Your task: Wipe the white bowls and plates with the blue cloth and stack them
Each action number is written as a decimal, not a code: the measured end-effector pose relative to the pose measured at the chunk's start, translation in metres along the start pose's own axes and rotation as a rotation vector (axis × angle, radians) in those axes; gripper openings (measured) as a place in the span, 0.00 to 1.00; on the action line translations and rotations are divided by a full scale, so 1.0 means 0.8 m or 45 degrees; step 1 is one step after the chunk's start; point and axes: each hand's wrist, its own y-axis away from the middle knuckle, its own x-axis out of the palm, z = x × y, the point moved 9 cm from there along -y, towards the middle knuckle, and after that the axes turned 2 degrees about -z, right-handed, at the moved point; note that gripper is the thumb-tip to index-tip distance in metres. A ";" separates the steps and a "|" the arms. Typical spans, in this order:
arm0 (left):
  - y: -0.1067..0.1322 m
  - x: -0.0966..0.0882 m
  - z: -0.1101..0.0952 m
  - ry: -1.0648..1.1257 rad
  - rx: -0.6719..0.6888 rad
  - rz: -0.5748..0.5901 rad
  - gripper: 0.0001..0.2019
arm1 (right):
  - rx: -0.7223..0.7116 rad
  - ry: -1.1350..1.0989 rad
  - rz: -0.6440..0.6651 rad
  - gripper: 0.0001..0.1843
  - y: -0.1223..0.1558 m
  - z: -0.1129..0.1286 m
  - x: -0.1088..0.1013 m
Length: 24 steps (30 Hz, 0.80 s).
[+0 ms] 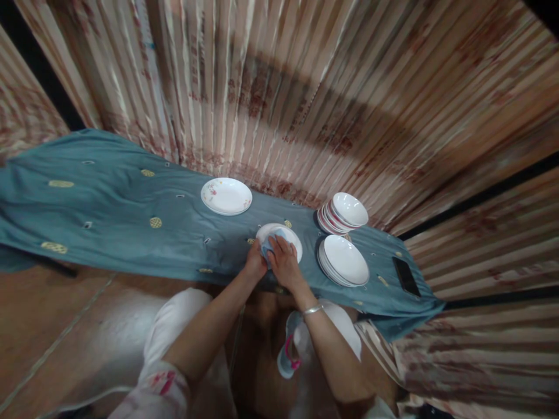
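Observation:
A white plate [297,240] is in front of me at the near side of the cloth-covered table. My left hand [257,261] grips the plate by its left edge, most of the fingers hidden. A light-blue cloth [269,244] lies bunched on the plate's face. My right hand [283,261] presses this cloth against the plate, its fingers spread over it. A silver bracelet circles my right wrist.
White plates with a floral print [227,196] lie at the back left. To the right stand a stack of bowls [347,210] and a stack of white plates [345,261]. A dark phone [406,276] rests near the right end of the teal tablecloth [113,215]. Curtains hang behind.

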 end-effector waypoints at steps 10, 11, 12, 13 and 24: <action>0.019 0.020 -0.009 -0.014 0.026 0.050 0.20 | 0.095 0.073 0.103 0.25 -0.043 -0.046 0.001; 0.020 0.019 -0.009 -0.018 0.024 0.043 0.20 | 0.108 0.083 0.095 0.25 -0.041 -0.051 -0.001; 0.020 0.019 -0.009 -0.022 0.022 0.033 0.20 | 0.120 0.091 0.086 0.25 -0.038 -0.057 -0.002; 0.021 0.018 -0.009 -0.026 0.020 0.021 0.21 | 0.129 0.098 0.074 0.25 -0.034 -0.061 -0.003; 0.020 0.013 -0.010 -0.032 0.022 -0.032 0.24 | -0.076 -0.059 -0.081 0.24 0.025 -0.056 -0.017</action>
